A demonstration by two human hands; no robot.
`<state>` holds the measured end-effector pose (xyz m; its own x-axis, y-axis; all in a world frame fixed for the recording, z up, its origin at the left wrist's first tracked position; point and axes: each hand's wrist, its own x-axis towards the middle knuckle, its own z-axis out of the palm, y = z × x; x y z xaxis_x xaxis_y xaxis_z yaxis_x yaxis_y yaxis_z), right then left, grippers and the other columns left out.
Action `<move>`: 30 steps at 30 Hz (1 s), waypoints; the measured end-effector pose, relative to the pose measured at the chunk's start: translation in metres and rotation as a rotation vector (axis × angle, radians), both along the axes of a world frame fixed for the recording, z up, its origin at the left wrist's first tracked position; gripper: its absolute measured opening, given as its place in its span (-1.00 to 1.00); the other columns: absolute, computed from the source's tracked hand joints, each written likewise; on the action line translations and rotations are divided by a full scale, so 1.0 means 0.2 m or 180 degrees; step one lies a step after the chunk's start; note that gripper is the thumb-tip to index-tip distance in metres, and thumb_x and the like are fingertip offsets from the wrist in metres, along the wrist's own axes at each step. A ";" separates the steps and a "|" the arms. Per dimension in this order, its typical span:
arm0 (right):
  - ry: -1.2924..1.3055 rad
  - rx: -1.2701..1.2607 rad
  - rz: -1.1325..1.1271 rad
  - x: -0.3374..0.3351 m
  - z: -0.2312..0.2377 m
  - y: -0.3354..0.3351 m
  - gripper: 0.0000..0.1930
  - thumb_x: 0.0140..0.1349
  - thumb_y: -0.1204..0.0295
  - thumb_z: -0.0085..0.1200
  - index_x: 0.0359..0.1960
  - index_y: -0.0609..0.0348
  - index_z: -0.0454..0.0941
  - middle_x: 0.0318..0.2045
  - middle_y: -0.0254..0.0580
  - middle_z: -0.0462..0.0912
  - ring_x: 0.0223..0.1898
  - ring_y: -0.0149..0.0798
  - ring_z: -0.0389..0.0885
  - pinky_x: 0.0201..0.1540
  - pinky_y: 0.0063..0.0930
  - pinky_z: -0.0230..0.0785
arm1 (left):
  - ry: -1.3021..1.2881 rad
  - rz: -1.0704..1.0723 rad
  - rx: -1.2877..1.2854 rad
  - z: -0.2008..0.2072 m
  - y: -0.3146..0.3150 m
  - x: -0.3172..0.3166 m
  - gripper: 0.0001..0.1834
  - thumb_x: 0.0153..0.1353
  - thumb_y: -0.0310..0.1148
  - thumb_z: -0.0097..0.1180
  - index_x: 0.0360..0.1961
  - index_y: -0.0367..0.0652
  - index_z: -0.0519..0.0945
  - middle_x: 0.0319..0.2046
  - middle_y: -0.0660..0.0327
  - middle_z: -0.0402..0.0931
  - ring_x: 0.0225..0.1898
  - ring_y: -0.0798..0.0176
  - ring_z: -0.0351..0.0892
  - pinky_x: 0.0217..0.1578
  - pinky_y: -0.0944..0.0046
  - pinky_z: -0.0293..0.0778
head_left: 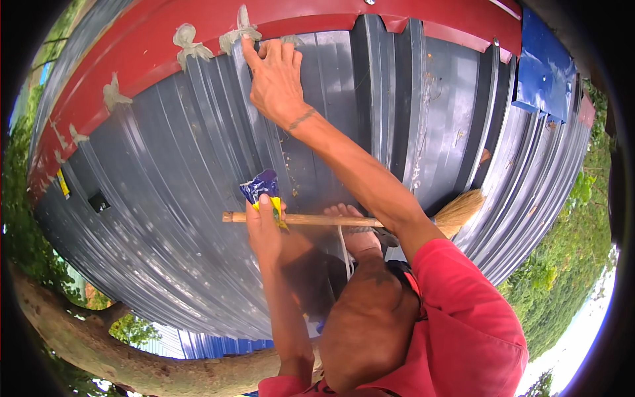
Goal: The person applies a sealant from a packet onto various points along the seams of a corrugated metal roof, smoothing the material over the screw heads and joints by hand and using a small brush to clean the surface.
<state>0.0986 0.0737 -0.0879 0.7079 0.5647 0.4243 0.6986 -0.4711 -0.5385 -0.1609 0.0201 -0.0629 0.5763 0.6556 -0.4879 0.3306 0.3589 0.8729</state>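
My right hand reaches up to the red metal flashing, its index finger stretched out and touching a grey smear of sealant. The other fingers curl loosely, with nothing in them. Lower down, my left hand pinches a crumpled blue and yellow plastic packet between thumb and fingers. What is inside the packet is hidden. A broom with a wooden handle lies crosswise; its handle passes by my left hand, and its straw bristles rest to the right.
Ribbed grey metal roofing spreads beneath me, my bare foot on it. More grey patches dot the flashing. A black piece and a yellow tube-like item lie at left. A tree trunk crosses below.
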 end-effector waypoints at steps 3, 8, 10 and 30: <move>-0.0159 -0.0031 -0.0017 0.00 0.02 0.03 -0.34 0.10 0.65 0.09 0.33 0.13 0.44 -0.12 -0.08 0.41 -0.06 0.00 0.32 0.06 -0.08 0.16 | 0.0051 0.0013 -0.0037 0.01 0.00 0.00 -0.63 0.61 -0.05 -0.09 0.01 -0.16 0.51 -0.36 0.28 0.57 -0.39 0.45 0.49 -0.32 0.39 0.42; -0.0247 -0.0027 -0.0004 0.00 0.04 0.06 -0.32 0.07 0.66 0.10 0.32 0.02 0.48 -0.10 -0.13 0.41 -0.03 -0.03 0.32 0.06 -0.09 0.16 | 0.0259 0.0033 -0.0028 0.02 -0.02 0.01 -0.60 0.60 0.00 -0.08 -0.01 -0.14 0.53 -0.36 0.29 0.58 -0.38 0.46 0.51 -0.32 0.40 0.43; -0.0352 -0.0009 0.0055 0.02 0.04 0.05 -0.32 0.07 0.66 0.10 0.32 -0.02 0.49 -0.11 -0.13 0.41 -0.04 -0.03 0.32 0.07 -0.09 0.17 | 0.0274 0.0086 -0.0002 0.04 -0.02 0.03 -0.67 0.61 -0.05 -0.08 -0.10 -0.11 0.48 -0.39 0.28 0.56 -0.41 0.46 0.49 -0.35 0.41 0.43; -0.0782 -0.0666 -0.0295 0.40 0.23 -0.39 -0.42 0.20 0.53 0.07 0.31 -0.06 0.51 0.02 0.00 0.47 0.09 0.08 0.39 0.19 0.03 0.18 | 0.0076 0.0375 -0.0081 0.06 -0.02 0.04 -0.69 0.62 -0.08 -0.10 -0.09 -0.11 0.46 -0.37 0.24 0.56 -0.43 0.44 0.49 -0.35 0.39 0.46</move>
<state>0.1791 -0.0037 -0.0418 0.6513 0.5954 0.4704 0.7445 -0.6214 -0.2442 -0.1537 0.0169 -0.0508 0.4840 0.7054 -0.5179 0.3055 0.4184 0.8553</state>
